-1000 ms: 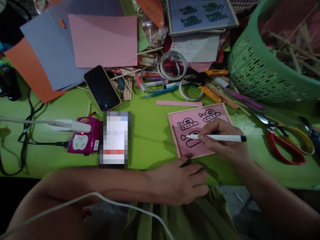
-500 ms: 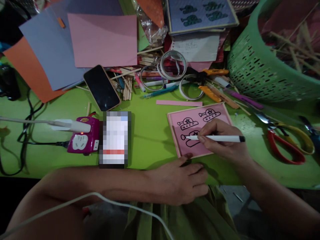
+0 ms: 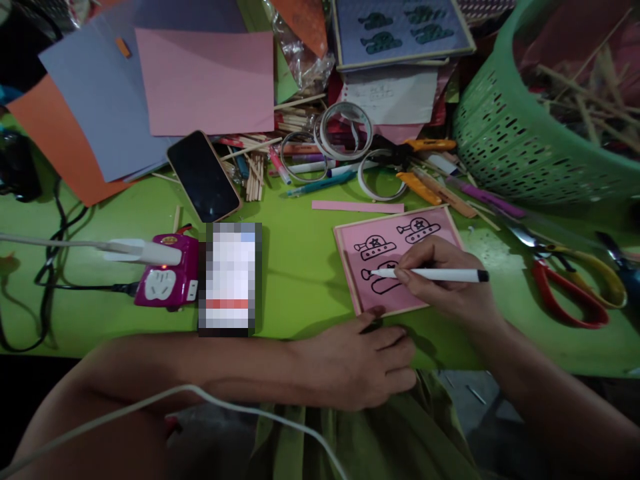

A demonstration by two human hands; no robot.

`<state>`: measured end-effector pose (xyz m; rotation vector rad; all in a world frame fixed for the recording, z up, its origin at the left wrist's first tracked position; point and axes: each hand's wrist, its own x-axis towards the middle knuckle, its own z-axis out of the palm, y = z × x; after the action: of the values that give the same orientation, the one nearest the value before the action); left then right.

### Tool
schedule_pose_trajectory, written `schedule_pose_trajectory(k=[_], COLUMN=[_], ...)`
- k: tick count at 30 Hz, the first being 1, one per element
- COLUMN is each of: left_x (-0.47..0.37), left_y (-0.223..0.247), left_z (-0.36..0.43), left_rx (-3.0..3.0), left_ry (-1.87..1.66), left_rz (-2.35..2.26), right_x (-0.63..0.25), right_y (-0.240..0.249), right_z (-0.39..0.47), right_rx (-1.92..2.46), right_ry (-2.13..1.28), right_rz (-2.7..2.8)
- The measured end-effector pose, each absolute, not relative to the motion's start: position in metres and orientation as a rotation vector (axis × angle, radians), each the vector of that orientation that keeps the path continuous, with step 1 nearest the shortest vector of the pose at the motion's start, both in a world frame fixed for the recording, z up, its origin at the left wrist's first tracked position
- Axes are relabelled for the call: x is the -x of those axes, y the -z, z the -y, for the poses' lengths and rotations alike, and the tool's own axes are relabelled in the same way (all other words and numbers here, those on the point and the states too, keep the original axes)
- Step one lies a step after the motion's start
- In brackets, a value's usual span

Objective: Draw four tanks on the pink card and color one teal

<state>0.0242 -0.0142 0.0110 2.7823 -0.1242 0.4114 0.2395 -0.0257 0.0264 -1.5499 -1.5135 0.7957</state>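
Green counter point(image 3: 300, 267) here, and near its front edge a pink framed card point(image 3: 395, 250), likely light, stiffish, best held by its edges. Over it, the right hand point(image 3: 453, 300) has its grip pinched round a white marker point(image 3: 450, 275); whether the left hand point(image 3: 365, 367) clasps the card, I can't tell. Beyond, a green basket point(image 3: 510, 140) holds thin sticks point(image 3: 575, 83).

we log a lime-green table point(image 3: 300, 267). pink card point(image 3: 393, 228): black tank outlines point(image 3: 375, 245), upper two bearing a star and circles; pale wood edging point(image 3: 346, 273). marker point(image 3: 445, 274) white, black-ended. scissors: one red handle point(image 3: 541, 290), one yellow handle point(image 3: 595, 257). we also note magenta socket block point(image 3: 186, 279), green slot-patterned basket point(image 3: 530, 153), bluish sheet point(image 3: 105, 107), orange sheet point(image 3: 65, 133), plain pink sheet point(image 3: 210, 80).
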Motion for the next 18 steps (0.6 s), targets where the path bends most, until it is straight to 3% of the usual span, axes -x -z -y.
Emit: schedule_pose_trajectory(k=[18], left_x=[-0.0243], left_y=[-0.0103], left_z=[0.0147], left_rx=[-2.79], left_ry=[-0.383], left_rz=[0.119], right_x=[-0.2415], right_y=[-0.0248], right_z=[0.0276], right_rx=[1.56], right_ry=[-0.842], right_rz=[1.506])
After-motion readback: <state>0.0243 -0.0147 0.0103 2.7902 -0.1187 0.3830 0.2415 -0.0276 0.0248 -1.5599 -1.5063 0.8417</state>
